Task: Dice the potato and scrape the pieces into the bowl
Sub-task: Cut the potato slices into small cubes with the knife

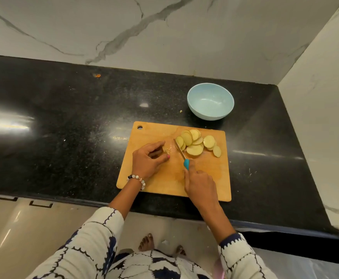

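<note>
Several round potato slices point(194, 141) lie fanned out on the far right part of a wooden cutting board point(164, 186). My right hand point(199, 183) grips a small knife point(181, 153) by its teal handle, the blade pointing away from me just left of the slices. My left hand point(149, 160) rests on the board left of the blade. Its curled fingers and thumb pinch a small pale potato end piece point(167, 150), which is mostly hidden by the fingertips. A light blue bowl point(210, 115) stands empty on the counter just behind the board.
The board lies on a black speckled counter point(64, 121) near its front edge. White marble walls close the back and the right side. A small orange speck lies far back on the counter. My bare feet show on the floor below.
</note>
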Action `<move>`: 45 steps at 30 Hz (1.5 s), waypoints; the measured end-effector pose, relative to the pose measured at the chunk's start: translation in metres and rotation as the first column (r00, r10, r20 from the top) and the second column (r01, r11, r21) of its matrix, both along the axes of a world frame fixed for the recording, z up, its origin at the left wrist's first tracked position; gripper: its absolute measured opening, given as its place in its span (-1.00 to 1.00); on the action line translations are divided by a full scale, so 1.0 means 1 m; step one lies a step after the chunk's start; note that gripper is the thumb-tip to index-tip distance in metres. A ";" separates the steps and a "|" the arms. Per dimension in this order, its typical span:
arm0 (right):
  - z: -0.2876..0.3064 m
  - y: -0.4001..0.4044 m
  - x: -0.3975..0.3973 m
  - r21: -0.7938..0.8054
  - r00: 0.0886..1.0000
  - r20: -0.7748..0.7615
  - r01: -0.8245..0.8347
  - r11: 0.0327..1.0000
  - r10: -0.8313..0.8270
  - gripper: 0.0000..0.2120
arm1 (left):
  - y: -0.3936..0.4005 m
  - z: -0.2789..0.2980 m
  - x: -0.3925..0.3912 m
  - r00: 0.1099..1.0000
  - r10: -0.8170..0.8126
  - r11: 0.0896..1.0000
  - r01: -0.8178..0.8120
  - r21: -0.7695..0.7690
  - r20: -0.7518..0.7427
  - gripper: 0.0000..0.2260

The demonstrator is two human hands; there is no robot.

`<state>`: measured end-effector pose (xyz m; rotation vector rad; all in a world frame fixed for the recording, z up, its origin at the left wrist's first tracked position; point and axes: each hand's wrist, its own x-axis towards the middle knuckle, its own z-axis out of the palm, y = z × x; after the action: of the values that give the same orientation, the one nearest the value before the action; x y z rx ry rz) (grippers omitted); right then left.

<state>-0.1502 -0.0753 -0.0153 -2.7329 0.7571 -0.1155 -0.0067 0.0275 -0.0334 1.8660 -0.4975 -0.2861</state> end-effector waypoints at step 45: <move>0.005 0.053 -0.032 0.348 0.948 0.197 0.171 0.922 -0.250 -0.57 | -0.009 -0.013 -0.008 0.901 -0.332 0.908 0.225 0.353 0.280 -0.55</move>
<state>-0.1827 -0.0225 -0.0108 -2.2677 0.9096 -0.3288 -0.0146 0.0188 -0.0467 2.1649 -1.0138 -0.2511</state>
